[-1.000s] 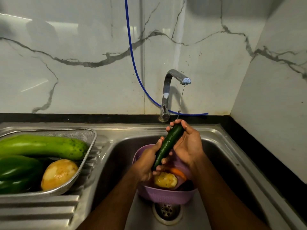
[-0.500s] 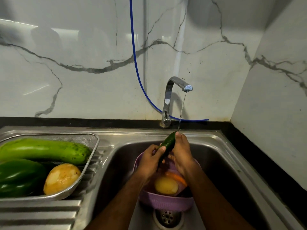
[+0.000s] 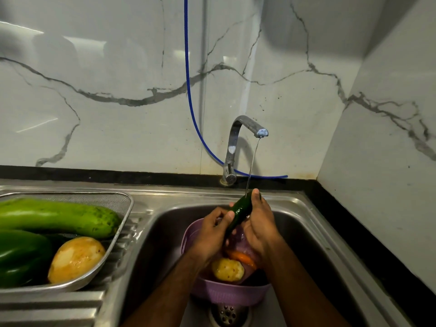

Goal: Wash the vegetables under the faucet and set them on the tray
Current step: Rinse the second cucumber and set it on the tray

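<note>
**Rinsing the cucumber: turn it under the thin stream**

Nearest, over the drain [image 3: 227,315], a purple colander [image 3: 226,293] sits in the sink [image 3: 313,234] with a potato [image 3: 227,269] and a carrot [image 3: 243,257] in it, not yet washed by the look of it. Above the colander both hands work one dark green cucumber [image 3: 239,212], which is tilted, its upper end away from the person. The left hand [image 3: 212,234] curls round its lower part, thumb on the skin. The right hand [image 3: 258,223] wraps the upper part, a fingertip near the top where the water [image 3: 252,166] lands.

The stream from the faucet [image 3: 238,138] is thin, so it probably wets only a narrow strip at a time. Doing this well likely means rolling the cucumber between the palms and sliding it lengthwise so each part passes under the water, rubbing as it goes. Wet skin is slippery; a firm hold with one hand while the other rubs should prevent a drop into the colander.

On the left, on the draining board, the metal tray [image 3: 122,223] already holds a long green gourd [image 3: 59,218], a green pepper [image 3: 21,256] and a second potato [image 3: 75,258]; the cucumber belongs there next.
</note>
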